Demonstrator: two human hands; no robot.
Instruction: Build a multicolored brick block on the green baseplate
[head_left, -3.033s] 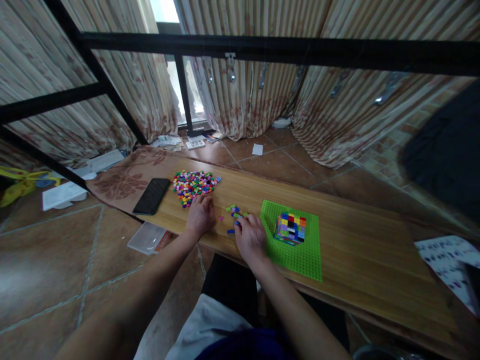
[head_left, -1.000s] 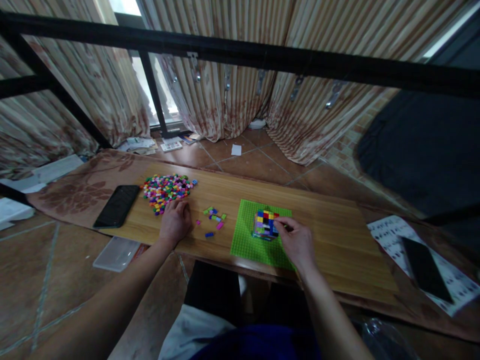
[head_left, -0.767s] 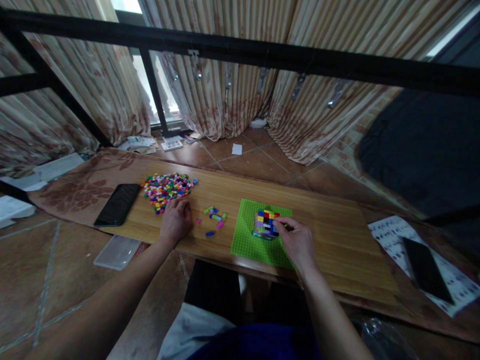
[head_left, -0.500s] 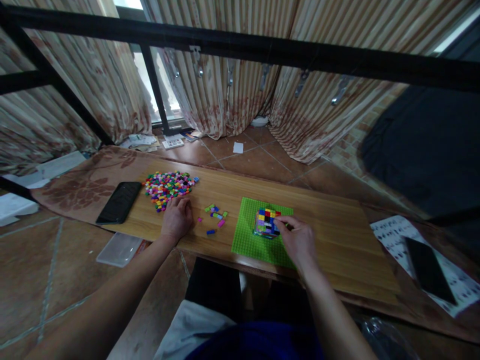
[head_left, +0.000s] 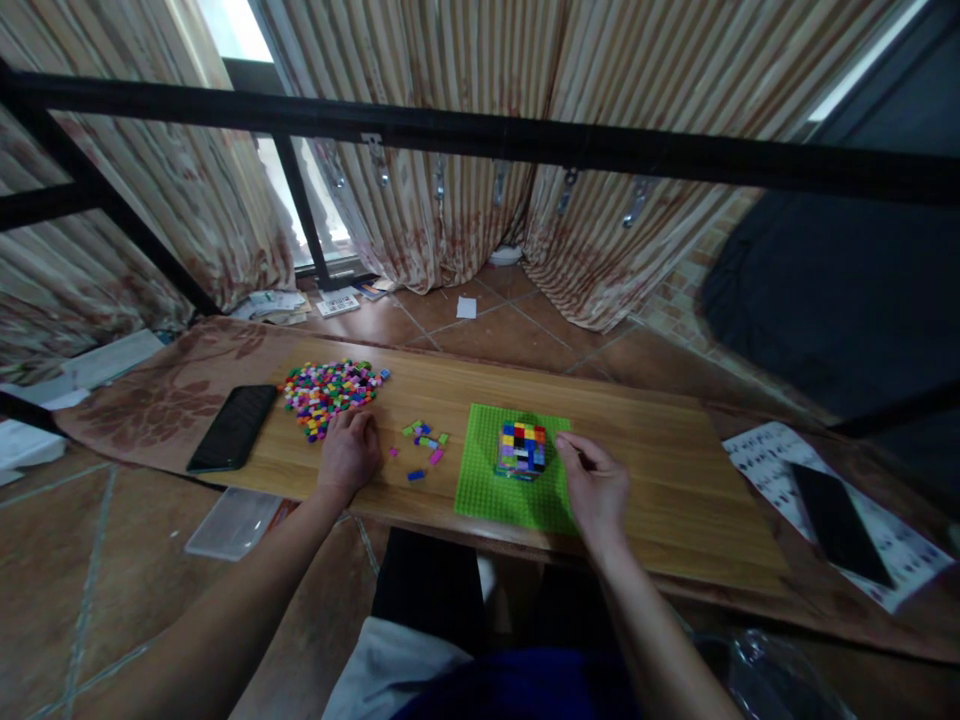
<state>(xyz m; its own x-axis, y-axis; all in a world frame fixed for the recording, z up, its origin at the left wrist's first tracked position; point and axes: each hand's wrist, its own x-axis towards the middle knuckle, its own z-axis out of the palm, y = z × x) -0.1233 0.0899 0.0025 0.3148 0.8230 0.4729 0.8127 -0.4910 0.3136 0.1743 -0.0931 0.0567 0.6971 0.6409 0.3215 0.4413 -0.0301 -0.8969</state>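
A multicoloured block of toy building bricks (head_left: 521, 450) stands on a green studded baseplate (head_left: 480, 495). My right hand (head_left: 598, 487) hovers at the plate's right side, apart from the block, its thumb and index finger pinched together; anything between the tips is too small to see. At the near edge of a heap of small coloured bricks (head_left: 330, 390), my left hand (head_left: 350, 452) rests on the wood with fingers curled under, so what they hold, if anything, is hidden. Several loose bricks (head_left: 424, 440) lie between the left hand and the plate, with a blue brick (head_left: 415, 475) nearest me.
The wooden board (head_left: 660, 420) spans a cloth-covered bench. One black phone (head_left: 231, 428) lies left of the heap; another dark phone (head_left: 838, 522) rests on a printed sheet (head_left: 757, 450) at right. A clear plastic lid (head_left: 232, 522) sits below left. A black rail (head_left: 450, 130) crosses beyond.
My right hand has drawn back from the brick block to the right, leaving its top uncovered. The left hand stays by the heap. The camera view has shifted slightly.
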